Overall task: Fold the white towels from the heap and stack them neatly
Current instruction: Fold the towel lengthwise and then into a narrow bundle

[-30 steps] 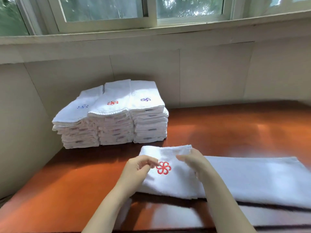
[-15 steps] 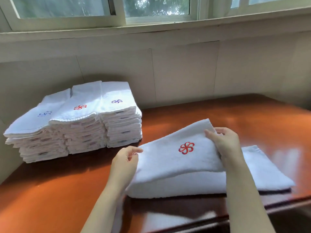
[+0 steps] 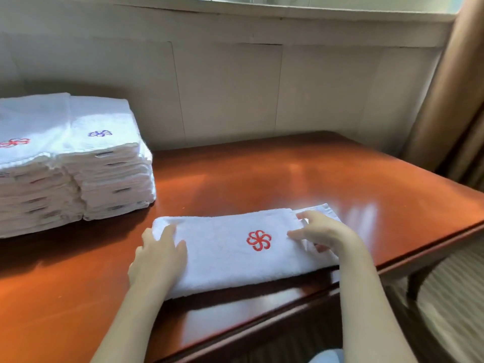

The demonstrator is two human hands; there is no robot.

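A white towel [image 3: 225,260] with a red flower emblem lies folded lengthwise on the wooden table [image 3: 288,174] near its front edge. My left hand [image 3: 159,255] rests flat on the towel's left end, fingers straight. At the right end my right hand [image 3: 324,231] pinches the edge of the top layer, thumb on top and fingers tucked under; a lower layer sticks out a little beyond it. Stacks of folded white towels [image 3: 104,174] with red and blue emblems stand at the back left against the wall.
A panelled wall [image 3: 225,87] runs behind the table below a window sill. A brown curtain [image 3: 450,87] hangs at the right. The table's right edge drops off to a striped floor [image 3: 458,297].
My right hand has carried the raised top layer down, so the towel now lies flat and folded. My left hand moved onto its left end. The view shifted right and down.
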